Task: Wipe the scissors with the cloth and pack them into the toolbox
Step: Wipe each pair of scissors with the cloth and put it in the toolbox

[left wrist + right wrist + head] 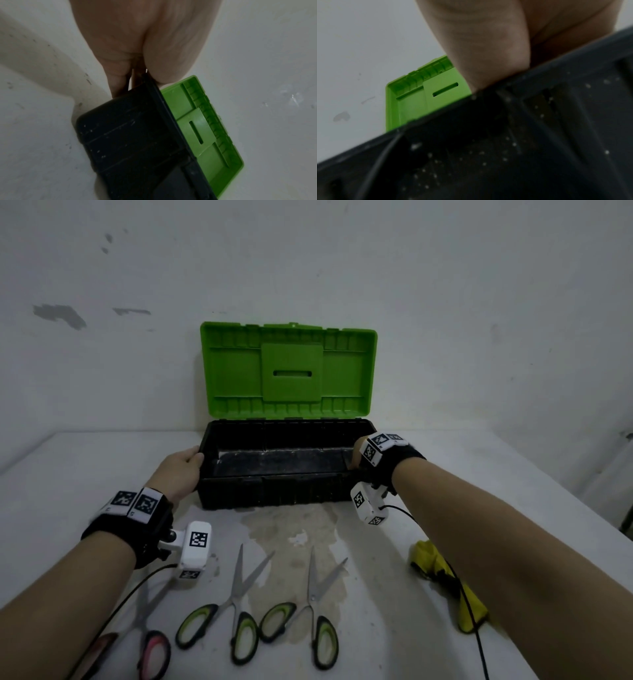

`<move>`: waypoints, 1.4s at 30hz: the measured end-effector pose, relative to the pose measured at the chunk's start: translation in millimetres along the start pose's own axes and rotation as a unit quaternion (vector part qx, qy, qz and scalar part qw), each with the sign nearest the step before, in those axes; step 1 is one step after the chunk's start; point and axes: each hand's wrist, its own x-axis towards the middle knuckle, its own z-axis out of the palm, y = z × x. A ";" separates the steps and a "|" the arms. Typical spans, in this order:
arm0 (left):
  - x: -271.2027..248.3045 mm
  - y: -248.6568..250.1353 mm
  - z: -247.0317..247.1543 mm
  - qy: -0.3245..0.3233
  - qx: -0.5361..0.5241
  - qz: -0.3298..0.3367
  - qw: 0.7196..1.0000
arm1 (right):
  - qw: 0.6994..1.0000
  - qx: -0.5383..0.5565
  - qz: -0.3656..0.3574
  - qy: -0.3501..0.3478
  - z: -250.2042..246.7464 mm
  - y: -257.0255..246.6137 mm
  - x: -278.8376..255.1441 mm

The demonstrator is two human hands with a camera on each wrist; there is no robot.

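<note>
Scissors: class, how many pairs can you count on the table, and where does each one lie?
3. Pink-handled scissors lie partly under the left forearm; one green-handled pair is in the middle; another green-handled pair lies right of it. None visible in the toolbox.

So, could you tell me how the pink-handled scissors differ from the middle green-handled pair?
The pink-handled scissors have pink-and-black handles; the middle green-handled pair has green-and-black ones. The pink pair lies leftmost, partly hidden under the left wrist's camera; the green pair is fully visible. Both lie flat on the table, blades open, pointing toward the toolbox.

Black toolbox [274, 491], green lid [291, 371], yellow cloth [442, 577], white table [445, 474]
</note>
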 end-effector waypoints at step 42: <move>-257.0 53.3 91.2 -0.151 0.257 0.040 0.954 | 0.972 0.211 0.087 0.060 93.3 105.5 -211.8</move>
